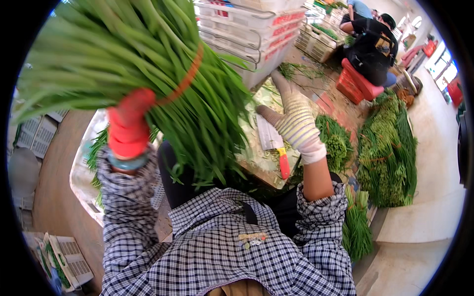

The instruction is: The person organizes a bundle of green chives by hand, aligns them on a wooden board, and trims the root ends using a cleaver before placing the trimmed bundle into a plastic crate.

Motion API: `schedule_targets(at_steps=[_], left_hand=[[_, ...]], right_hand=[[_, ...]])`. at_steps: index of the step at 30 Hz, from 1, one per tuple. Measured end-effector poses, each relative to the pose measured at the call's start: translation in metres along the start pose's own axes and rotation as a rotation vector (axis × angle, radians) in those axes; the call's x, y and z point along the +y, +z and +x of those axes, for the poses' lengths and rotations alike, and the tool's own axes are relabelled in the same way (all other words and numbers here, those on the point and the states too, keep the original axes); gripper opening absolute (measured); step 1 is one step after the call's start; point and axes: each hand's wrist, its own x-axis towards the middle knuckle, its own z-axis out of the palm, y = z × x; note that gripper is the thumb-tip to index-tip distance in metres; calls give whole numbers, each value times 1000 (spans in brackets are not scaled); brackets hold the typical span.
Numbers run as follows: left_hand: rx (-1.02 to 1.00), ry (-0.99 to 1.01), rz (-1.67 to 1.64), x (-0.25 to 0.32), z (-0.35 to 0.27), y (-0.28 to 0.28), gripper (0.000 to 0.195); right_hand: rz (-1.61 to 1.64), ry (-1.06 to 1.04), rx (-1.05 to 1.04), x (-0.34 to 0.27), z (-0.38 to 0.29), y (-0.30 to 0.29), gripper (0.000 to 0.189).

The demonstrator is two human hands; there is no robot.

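Note:
My left hand, in a red glove, is closed on a large banded bundle of long green leafy stalks, held up at the upper left and partly blurred. An orange band circles the bundle. My right hand, in a striped knit glove, has its fingers apart over a worn cutting board and holds nothing. Beside its thumb, a cleaver with a red and yellow handle lies flat on the board among green scraps. The bundle's leaf ends hang over the board's left edge.
Stacked white plastic crates stand beyond the board. Tied green bundles lie to the right, with a larger pile by the wall. A white crate with greens is at my left. A person in black sits on a red stool.

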Motion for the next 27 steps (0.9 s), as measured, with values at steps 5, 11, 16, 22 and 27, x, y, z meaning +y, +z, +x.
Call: schedule_targets(at_steps=[5,11,16,22,27], left_hand=[[-8,388,206,13,51,6,52],[-300,481,650,2,49,81,89],[-622,181,879,-72,-15,146,97],[-820,-5,972,-151,-77,212,100],[-890,-102,941,-155,-88,223,115]], right_hand=[[-410,666,-597,140,-90,104,71],[185,785,-258,176,-116,132,58],[1071,867,248,115,-126,85,67],[629,850,253,65,-168,69,53],[280,776,148,40,-199,87,55]])
